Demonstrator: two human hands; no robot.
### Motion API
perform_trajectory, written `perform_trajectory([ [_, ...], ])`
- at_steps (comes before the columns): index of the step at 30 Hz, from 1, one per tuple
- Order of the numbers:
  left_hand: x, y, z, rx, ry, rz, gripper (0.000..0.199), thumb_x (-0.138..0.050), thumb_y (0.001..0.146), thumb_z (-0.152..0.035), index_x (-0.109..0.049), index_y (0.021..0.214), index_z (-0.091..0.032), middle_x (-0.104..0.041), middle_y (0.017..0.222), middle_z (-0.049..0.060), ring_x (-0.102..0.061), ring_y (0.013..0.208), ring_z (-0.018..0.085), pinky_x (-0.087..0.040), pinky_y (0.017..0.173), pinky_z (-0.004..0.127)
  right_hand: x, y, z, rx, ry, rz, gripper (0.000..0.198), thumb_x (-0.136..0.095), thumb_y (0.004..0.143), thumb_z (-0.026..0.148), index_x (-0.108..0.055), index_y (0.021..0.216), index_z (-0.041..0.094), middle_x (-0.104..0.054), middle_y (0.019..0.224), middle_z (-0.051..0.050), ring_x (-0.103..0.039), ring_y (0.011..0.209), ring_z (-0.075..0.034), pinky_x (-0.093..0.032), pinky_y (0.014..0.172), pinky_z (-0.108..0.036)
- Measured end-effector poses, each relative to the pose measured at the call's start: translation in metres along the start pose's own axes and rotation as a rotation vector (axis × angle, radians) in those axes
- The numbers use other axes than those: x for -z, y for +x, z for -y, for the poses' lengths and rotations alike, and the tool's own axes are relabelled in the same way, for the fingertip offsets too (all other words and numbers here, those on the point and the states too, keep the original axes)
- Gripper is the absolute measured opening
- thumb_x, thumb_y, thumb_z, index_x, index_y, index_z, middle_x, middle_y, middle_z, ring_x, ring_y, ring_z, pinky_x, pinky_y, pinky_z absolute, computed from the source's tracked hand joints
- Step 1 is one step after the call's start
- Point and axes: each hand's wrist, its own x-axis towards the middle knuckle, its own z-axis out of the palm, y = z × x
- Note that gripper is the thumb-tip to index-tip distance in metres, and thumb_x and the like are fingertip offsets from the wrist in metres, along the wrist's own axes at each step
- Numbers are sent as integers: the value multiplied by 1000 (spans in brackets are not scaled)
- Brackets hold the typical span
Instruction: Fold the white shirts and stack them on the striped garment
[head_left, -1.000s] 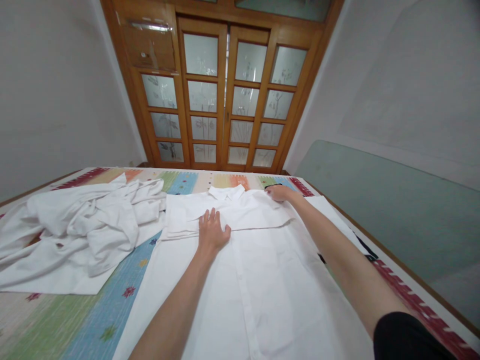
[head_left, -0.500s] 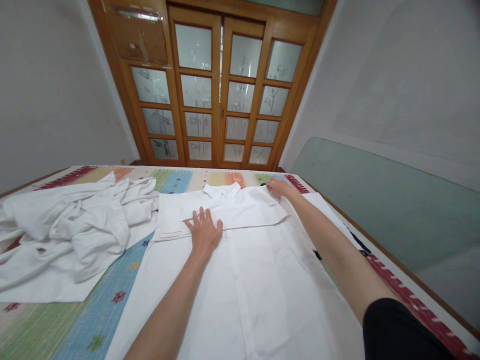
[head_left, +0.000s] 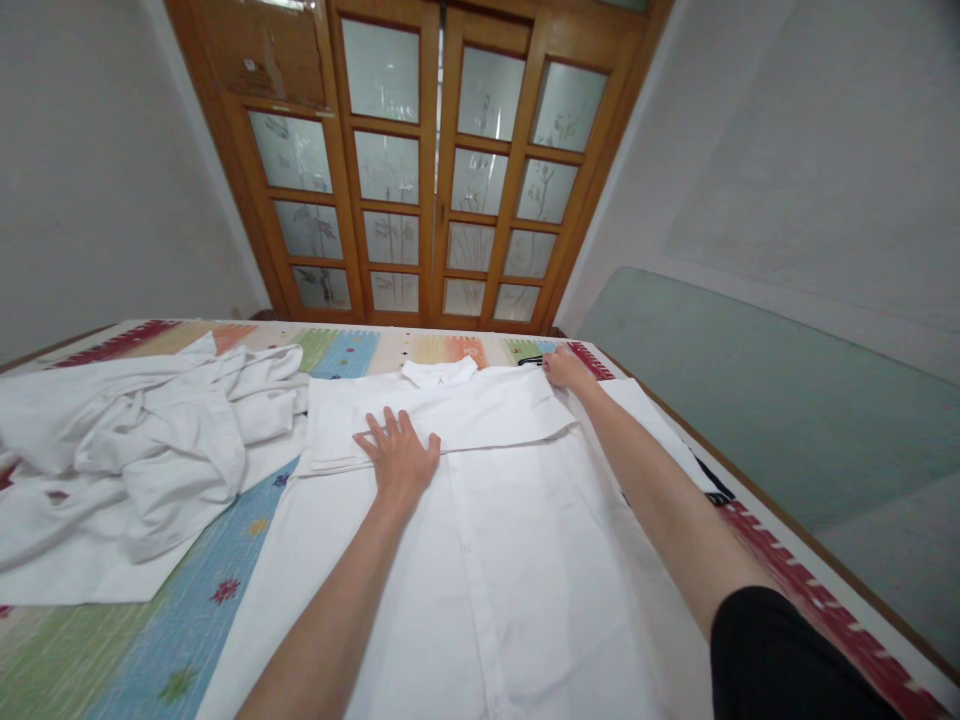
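Note:
A white button-up shirt [head_left: 532,560] lies front up, its collar [head_left: 439,373] at the far end. A sleeve [head_left: 495,412] is laid across the chest. My left hand [head_left: 405,460] rests on that sleeve with fingers spread, pressing it against the shirt. At the shirt's far right shoulder, my right hand [head_left: 566,370] has its fingers closed on the fabric edge; the fingertips are partly hidden. A thin black strip [head_left: 531,360] shows just left of the right fingers.
Crumpled white cloth [head_left: 150,430] is heaped at the left on a colourful striped cover [head_left: 232,560]. More white fabric [head_left: 652,415] with black trim lies beyond my right arm. A pale green panel [head_left: 750,390] borders the right side; wooden glass-paned doors [head_left: 430,240] stand behind.
My right hand has shifted slightly right at the shoulder, and more of the black strip shows. My left hand stays spread on the sleeve. The view has tilted down a little.

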Motion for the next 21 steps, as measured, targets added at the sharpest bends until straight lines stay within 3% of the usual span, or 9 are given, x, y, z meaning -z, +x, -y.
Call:
perform_trajectory([
  [3, -2, 0, 2, -14, 1, -19, 67, -45, 88, -44, -44, 143, -6, -35, 154, 24, -18, 146, 46, -15, 111, 71, -1, 8, -2, 4, 32, -18, 34, -40, 92, 15, -67, 112, 11, -65, 115, -18, -61, 103, -24, -45, 91, -30],
  [8, -3, 0, 3, -15, 8, -13, 65, -42, 91, -43, -43, 144, -7, -34, 155, 22, -17, 146, 44, -16, 113, 70, 12, 3, -5, 64, 72, -78, 39, -43, 84, 10, -63, 118, 11, -66, 115, -14, -59, 104, -22, -43, 89, -27],
  [12, -1, 0, 3, -59, -8, 14, 60, -39, 93, -40, -42, 146, -12, -34, 157, 17, -16, 147, 43, -14, 112, 72, 22, -31, -13, 205, 84, -89, 38, -55, 78, 19, -63, 114, 15, -65, 112, -12, -60, 97, -24, -44, 83, -30],
  [18, -2, 0, 2, -78, -11, 11, 63, -38, 93, -39, -38, 149, -9, -30, 158, 18, -16, 147, 43, -14, 112, 71, 20, -101, -32, 273, 83, 96, 50, -61, 74, 28, -54, 124, 20, -62, 112, -8, -61, 94, -23, -45, 75, -31],
  [21, -2, 0, 2, -84, -8, 15, 63, -37, 93, -39, -39, 148, -8, -31, 158, 19, -18, 147, 43, -16, 112, 71, 13, -127, -27, 246, 34, 63, 59, -65, 74, 33, -49, 130, 21, -59, 121, -10, -60, 102, -26, -45, 71, -30],
])
